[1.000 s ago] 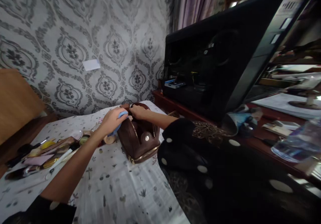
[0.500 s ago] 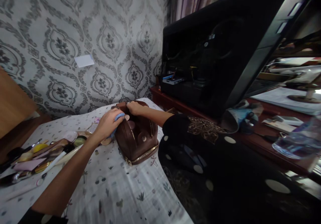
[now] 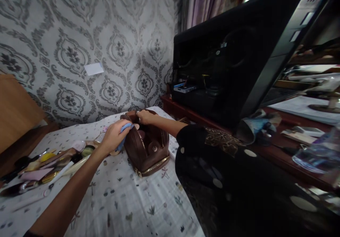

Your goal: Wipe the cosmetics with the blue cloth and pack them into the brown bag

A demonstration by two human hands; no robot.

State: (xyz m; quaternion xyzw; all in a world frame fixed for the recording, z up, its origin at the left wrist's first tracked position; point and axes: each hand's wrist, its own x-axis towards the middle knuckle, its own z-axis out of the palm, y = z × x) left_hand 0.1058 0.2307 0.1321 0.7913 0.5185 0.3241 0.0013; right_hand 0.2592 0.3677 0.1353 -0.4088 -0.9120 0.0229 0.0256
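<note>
Brown bag gaping open, upright on printed sheet. Left hand at bag's left side, closed around blue cloth. Right hand at bag's back rim, fingers curled; firm grip or mere touch, cannot tell. Cosmetics in loose pile left of bag; black computer case right of bag, patterned wallpaper behind bag.

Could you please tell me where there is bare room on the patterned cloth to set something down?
The cloth looks bare in front of the brown bag, right of the left forearm. It is crowded left of that forearm, where cosmetics lie.
</note>
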